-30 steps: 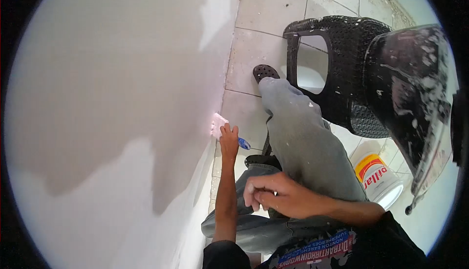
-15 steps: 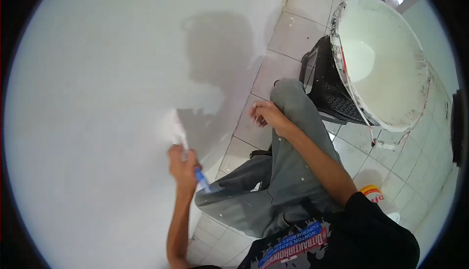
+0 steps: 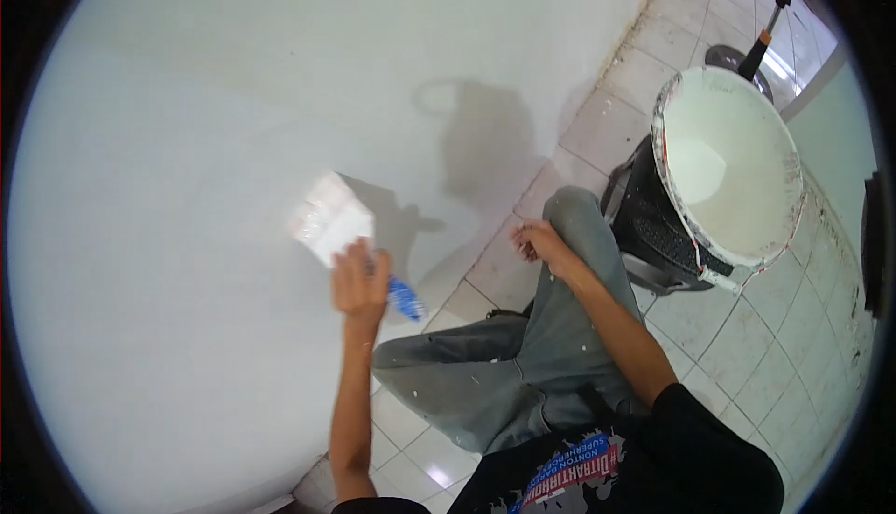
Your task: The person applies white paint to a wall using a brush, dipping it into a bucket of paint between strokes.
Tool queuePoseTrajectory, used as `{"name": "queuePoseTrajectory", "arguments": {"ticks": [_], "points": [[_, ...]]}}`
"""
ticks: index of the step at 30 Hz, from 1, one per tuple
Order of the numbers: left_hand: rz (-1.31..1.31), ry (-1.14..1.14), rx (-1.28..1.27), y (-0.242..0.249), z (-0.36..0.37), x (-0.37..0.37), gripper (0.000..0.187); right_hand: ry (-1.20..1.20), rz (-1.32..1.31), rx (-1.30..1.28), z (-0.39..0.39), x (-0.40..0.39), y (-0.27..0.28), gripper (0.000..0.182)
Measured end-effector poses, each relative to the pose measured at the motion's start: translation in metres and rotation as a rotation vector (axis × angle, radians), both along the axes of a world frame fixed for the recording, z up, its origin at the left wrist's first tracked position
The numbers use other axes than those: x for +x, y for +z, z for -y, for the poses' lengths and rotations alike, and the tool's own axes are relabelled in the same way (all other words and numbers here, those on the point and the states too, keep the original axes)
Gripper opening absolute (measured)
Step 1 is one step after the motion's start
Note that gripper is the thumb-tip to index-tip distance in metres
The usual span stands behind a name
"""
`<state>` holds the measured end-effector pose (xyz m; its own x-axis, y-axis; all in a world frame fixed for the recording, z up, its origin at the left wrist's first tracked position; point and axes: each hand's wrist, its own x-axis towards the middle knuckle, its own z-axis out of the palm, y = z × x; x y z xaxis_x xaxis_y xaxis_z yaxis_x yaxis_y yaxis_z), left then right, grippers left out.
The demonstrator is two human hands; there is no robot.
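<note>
My left hand [image 3: 361, 282] is closed on a wide white brush [image 3: 334, 218] with a blue handle [image 3: 406, 299]. The brush's broad white head lies against the pale wall [image 3: 187, 234], up and to the left of the fingers, and the handle sticks out to the lower right. Close to my bent knee hangs my right hand [image 3: 536, 240], its fingers loosely curled; nothing shows in it.
A large bucket [image 3: 733, 173] with pale liquid stands on a black stool [image 3: 653, 225] at the right. Behind it is a long-handled tool [image 3: 758, 52] with a round dark base. Tiled floor [image 3: 747, 337] runs along the wall.
The brush has turned so that its broad face shows, and my left hand is a little higher. The view has shifted; the bucket appears lower and the red-and-yellow tub is out of sight.
</note>
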<state>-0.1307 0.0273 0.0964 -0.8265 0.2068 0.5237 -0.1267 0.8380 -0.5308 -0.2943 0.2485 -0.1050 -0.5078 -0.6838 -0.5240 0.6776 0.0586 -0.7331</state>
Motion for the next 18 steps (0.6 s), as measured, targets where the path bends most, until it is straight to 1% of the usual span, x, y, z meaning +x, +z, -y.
{"name": "queuePoseTrajectory", "arguments": {"ticks": [1, 2, 3, 4, 5, 7, 9, 11, 12, 13, 15, 18], "points": [[-0.001, 0.016, -0.027, -0.031, 0.006, -0.003, 0.010, 0.013, -0.004, 0.022, 0.000, 0.003, 0.001, 0.014], [0.069, 0.038, -0.003, -0.055, 0.006, -0.005, 0.013, 0.034, -0.025, 0.024, 0.001, 0.005, 0.000, 0.015], [0.123, 0.017, 0.002, -0.082, 0.010, -0.004, 0.021, 0.057, -0.046, 0.029, 0.000, 0.007, -0.001, 0.016], [0.203, 0.062, 0.027, -0.102, 0.006, -0.006, 0.020, 0.066, -0.058, 0.017, -0.001, 0.009, -0.004, 0.016], [0.163, 0.016, 0.083, -0.119, -0.002, -0.009, 0.018, 0.078, -0.071, 0.005, -0.001, 0.011, -0.006, 0.016], [0.240, 0.002, 0.185, -0.134, -0.015, -0.014, 0.016, 0.084, -0.093, 0.056, -0.002, 0.013, -0.007, 0.016], [0.291, 0.025, 0.312, -0.147, -0.022, -0.014, 0.010, 0.098, -0.131, 0.040, -0.002, 0.015, -0.015, 0.017], [0.265, 0.001, 0.371, -0.148, -0.028, -0.013, 0.013, 0.148, -0.293, 0.070, 0.000, 0.022, -0.014, 0.022], [0.253, -0.010, 0.402, -0.147, -0.031, -0.012, 0.015, 0.138, -0.481, 0.051, 0.000, 0.032, -0.018, 0.016], [0.260, 0.000, 0.427, -0.144, -0.032, -0.011, 0.016, 0.128, -0.670, 0.029, 0.006, 0.037, -0.018, 0.018], [0.269, 0.023, 0.481, -0.135, -0.034, -0.008, 0.020, 0.154, -1.039, 0.066, 0.000, 0.053, 0.040, 0.029], [0.175, 0.056, 0.575, -0.125, -0.033, -0.002, 0.025, 0.094, -1.373, -0.115, 0.019, 0.064, 0.076, 0.043]]}}
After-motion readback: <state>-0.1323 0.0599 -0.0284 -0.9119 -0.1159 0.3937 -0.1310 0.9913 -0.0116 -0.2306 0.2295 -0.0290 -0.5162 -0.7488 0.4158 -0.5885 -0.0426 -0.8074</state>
